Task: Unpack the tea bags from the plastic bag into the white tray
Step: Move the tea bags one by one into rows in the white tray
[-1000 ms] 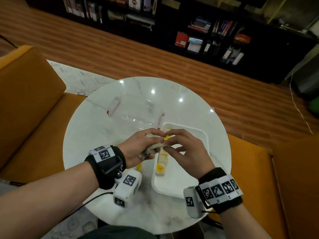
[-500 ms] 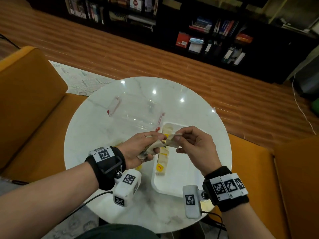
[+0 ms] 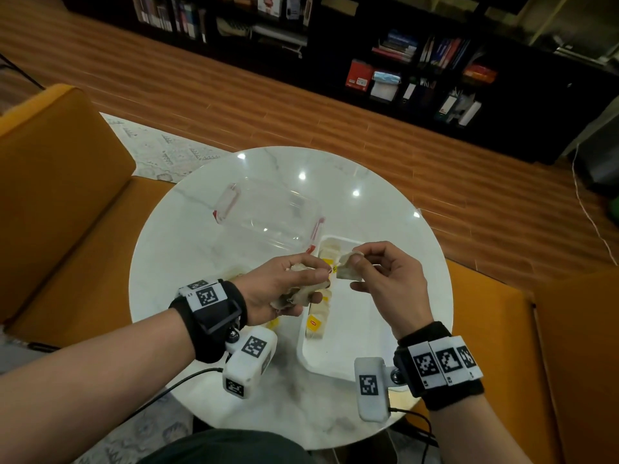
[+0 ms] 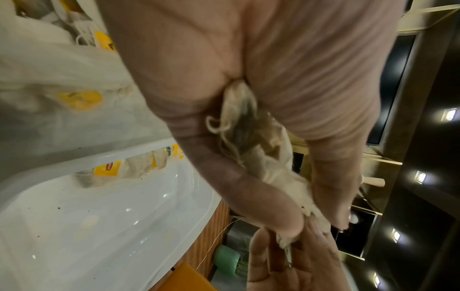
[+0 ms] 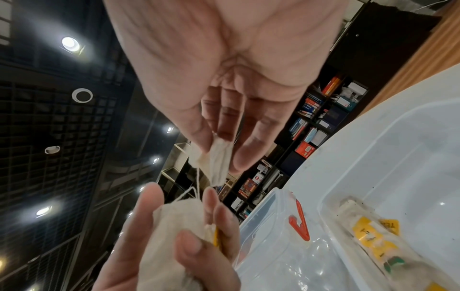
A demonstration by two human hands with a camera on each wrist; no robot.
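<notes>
plastic bag [image 4: 49,65] shows only in the left wrist view, blurry, by the white tray [image 3: 348,356]. left hand [image 3: 284,289] hides most of its tea bag clump [image 3: 301,294], fingers curled round it. right hand [image 3: 388,289] pinches one tea bag [image 3: 348,267] w/ thumb & finger, over the tray. more bags in a row in there. clear box [image 3: 268,217] sits just behind.

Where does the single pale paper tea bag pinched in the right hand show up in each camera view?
Head: pale paper tea bag at centre, over the white plastic tray.
Left wrist: not clearly visible; only the right hand.
Right wrist: centre, at the fingertips.
Shared landmark: the tray.
</notes>
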